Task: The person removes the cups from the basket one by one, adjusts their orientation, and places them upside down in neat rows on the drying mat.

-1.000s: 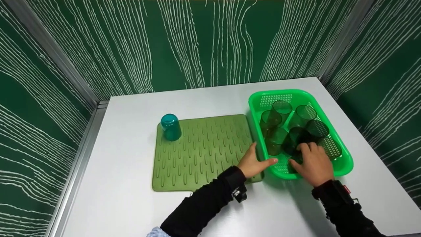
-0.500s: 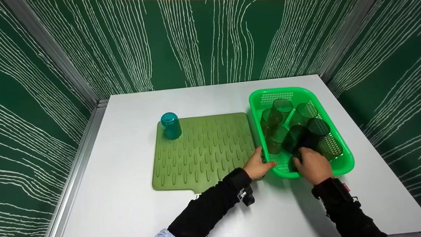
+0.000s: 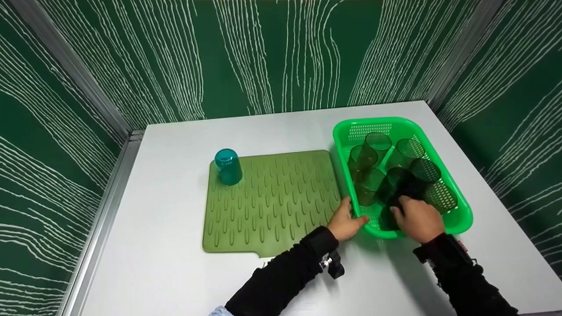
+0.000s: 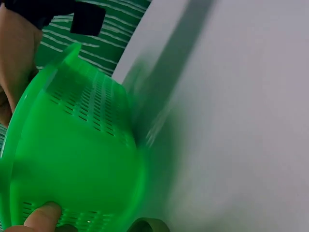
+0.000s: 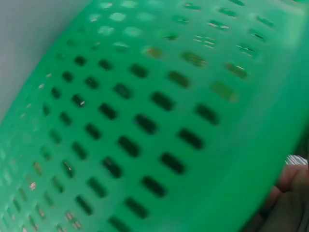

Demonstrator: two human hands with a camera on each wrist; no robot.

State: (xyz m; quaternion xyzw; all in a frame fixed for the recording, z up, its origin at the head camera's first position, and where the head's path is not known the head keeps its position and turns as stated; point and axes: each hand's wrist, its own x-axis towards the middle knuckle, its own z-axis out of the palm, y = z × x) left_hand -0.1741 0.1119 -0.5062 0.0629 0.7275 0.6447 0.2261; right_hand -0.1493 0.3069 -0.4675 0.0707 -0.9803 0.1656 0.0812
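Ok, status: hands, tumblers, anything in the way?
Left hand touching green basket from outside. Right hand inside, among dark tumblers; grip hidden. Teal tumbler upside down on green ridged mat. Possibly in the way: neighbouring tumblers, packed close.

The right hand (image 3: 422, 220) is hiding part of the dark cup (image 3: 388, 218) it is gripping, its far fingers lying out of sight. The left wrist view is cropping the left hand (image 4: 42, 220); the right wrist view is showing the basket (image 5: 234, 145) blurred.
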